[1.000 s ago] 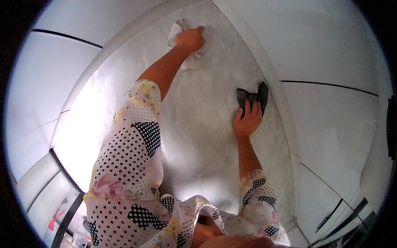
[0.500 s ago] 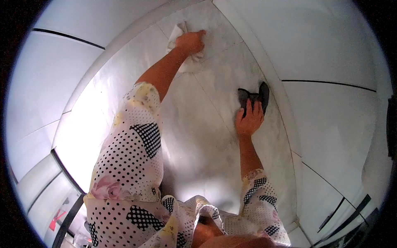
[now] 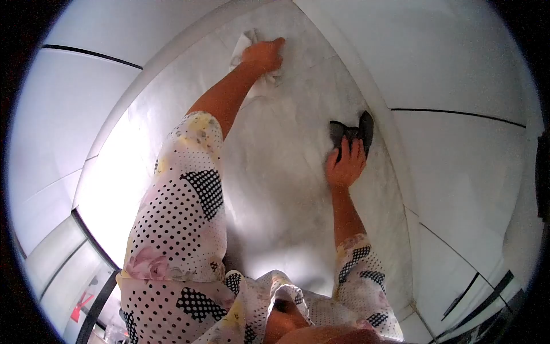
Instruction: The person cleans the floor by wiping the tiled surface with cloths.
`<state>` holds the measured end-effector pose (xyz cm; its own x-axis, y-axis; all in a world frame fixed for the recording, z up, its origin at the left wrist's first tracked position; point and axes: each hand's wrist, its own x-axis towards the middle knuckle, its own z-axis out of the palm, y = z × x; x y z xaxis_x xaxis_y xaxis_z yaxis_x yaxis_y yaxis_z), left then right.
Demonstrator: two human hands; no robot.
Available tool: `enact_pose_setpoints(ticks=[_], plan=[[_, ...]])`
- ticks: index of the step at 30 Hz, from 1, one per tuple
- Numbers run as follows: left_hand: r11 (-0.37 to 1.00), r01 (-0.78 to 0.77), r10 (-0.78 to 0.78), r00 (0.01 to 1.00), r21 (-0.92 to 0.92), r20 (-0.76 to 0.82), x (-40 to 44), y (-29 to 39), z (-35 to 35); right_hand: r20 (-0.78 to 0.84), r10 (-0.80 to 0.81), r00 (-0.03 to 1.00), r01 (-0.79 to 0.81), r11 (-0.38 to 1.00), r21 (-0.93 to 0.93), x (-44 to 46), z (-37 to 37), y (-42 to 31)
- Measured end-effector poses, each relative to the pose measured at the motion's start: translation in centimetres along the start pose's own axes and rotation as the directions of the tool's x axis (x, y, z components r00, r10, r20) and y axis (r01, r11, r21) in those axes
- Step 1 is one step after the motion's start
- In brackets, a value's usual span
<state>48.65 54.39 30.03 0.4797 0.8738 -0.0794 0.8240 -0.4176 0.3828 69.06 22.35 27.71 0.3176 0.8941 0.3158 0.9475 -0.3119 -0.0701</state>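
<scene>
White cloth point(image 3: 241, 49) on the pale floor point(image 3: 275, 189) at the far end, under the left hand point(image 3: 263, 55), with the right hand point(image 3: 346, 169) on a dark piece point(image 3: 365, 127) nearer and to the right

Head view: the left arm reaches far, its hand bunched on the cloth, which spreads crumpled to the left and near sides; the fingertips are hidden, so I cannot tell whether this grip pinches it; the right hand lies with fingers extended over the dark piece, two pointed ends showing beyond them, and whether that grip is closed on it I cannot tell either; white panels point(image 3: 458, 74) with a black line stand just beside it on the right, similar panels run along the left, and dotted, flowered sleeves point(image 3: 177, 212) cover the upper arms
</scene>
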Motion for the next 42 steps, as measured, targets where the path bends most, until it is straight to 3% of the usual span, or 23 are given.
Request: enact_pose_setpoints(ticks=[3,6,9,12,14,15,18,19,22,27,29,31,32,33,37,40,42], plan=[[0.997,0.070,-0.072,0.997,0.041,0.031,0.0,1.0,-0.7,0.007,-0.003,1.000,0.003,1.000,-0.008,0.2,0.0,0.1],[0.990,0.034,-0.049,0.993,0.139,0.109,-1.2,1.1,-0.7,0.028,0.008,1.000,-0.007,0.999,-0.031,0.1,0.0,0.1],[0.996,0.053,-0.050,0.998,-0.076,0.040,-3.0,-0.1,-1.1,0.037,0.010,0.999,-0.009,1.000,-0.023,0.0,-0.1,0.0],[0.821,-0.034,-0.186,0.928,-0.570,-0.323,-4.5,-2.3,0.6,0.019,0.000,1.000,0.000,1.000,0.015,0.1,-0.2,-0.3],[0.994,-0.072,0.027,0.888,-0.080,-0.459,-4.6,-4.0,0.5,0.025,0.002,1.000,-0.003,1.000,0.015,0.0,-0.2,-0.3],[0.980,-0.073,0.154,0.864,0.183,-0.479,-4.5,-4.1,0.9,0.038,0.013,0.999,-0.013,1.000,0.004,-0.3,-0.1,-0.1],[0.961,0.058,0.038,0.941,0.271,-0.336,-1.4,-3.7,0.1,0.046,0.007,0.999,-0.007,1.000,0.004,-0.3,-0.1,-0.6],[0.951,0.098,0.036,0.906,0.292,-0.423,0.6,-4.0,1.4,0.043,0.001,0.999,-0.002,1.000,0.010,-0.3,-0.2,-0.7],[0.964,0.106,0.016,0.892,0.244,-0.453,5.6,-1.5,2.4,0.001,-0.016,1.000,0.016,0.998,0.059,-0.1,-0.1,-0.7],[0.963,-0.093,0.128,0.984,0.254,-0.125,5.2,6.8,4.3,0.015,-0.010,1.000,0.009,0.999,0.048,0.0,-0.5,-1.1],[0.895,-0.328,0.383,0.912,0.302,-0.143,1.4,7.5,6.9,0.013,-0.009,1.000,0.008,0.999,0.039,0.2,-0.8,-1.3],[0.801,-0.583,0.598,0.789,0.134,-0.139,-3.2,7.6,8.2,-0.011,-0.007,1.000,0.007,1.000,0.018,0.3,-0.5,-0.7],[0.788,-0.608,0.616,0.781,0.093,-0.106,-7.0,8.6,6.2,-0.024,-0.008,1.000,0.009,0.999,0.032,0.5,-0.4,-0.4],[0.782,-0.622,0.618,0.780,0.019,0.103,-9.8,8.7,5.3,-0.037,-0.008,0.999,0.010,0.999,0.045,0.5,-0.3,0.0],[0.626,-0.779,0.766,0.624,0.041,0.156,-21.8,3.8,6.4,-0.094,0.012,0.996,-0.008,0.999,0.040,0.6,0.3,2.0],[0.621,-0.784,0.720,0.572,0.001,0.393,-26.9,1.0,2.6,-0.087,0.031,0.996,-0.025,0.997,0.072,1.1,0.3,2.9],[0.656,-0.755,0.671,0.600,0.030,0.436,-27.2,-1.1,2.8,-0.083,0.038,0.996,-0.028,0.994,0.109,0.3,0.9,3.1]])
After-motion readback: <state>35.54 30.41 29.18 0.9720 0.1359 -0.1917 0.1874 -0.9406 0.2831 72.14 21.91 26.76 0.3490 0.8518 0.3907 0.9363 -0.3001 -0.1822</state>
